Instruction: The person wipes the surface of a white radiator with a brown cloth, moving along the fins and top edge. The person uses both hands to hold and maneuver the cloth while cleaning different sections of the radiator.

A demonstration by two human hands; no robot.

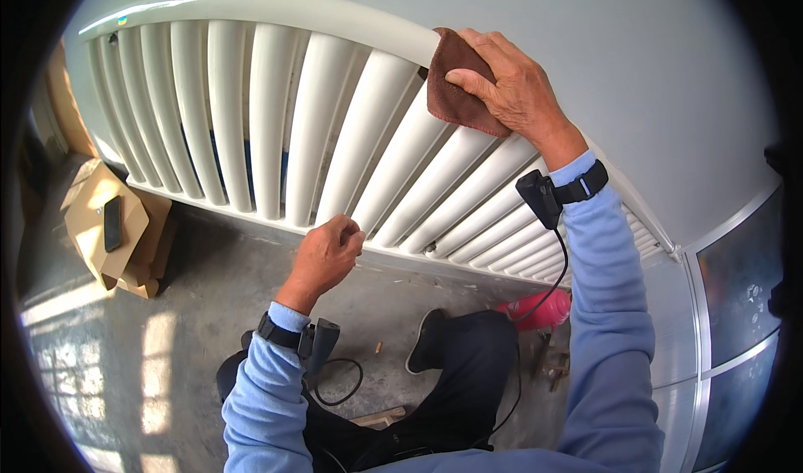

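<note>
A white column radiator [342,96] runs across the view below a pale wall. On its curved top rail [295,10], my right hand [517,84] presses a folded brown microfiber cloth [461,93], thumb spread over the fabric. One edge of the cloth droops over the upper ends of the columns. My left hand [326,256] is by the lower ends of the columns, its fingers curled in and nothing visible in them. Whether it touches the radiator's bottom rail [251,217] is hard to tell.
On the left, a dark phone [112,223] lies on a cardboard box [141,247]. A pink object [539,310] is beside my knee, near a small wooden stool [557,367]. Metal-framed glass panels [740,291] stand at right. Cables [568,260] hang from both wrist devices.
</note>
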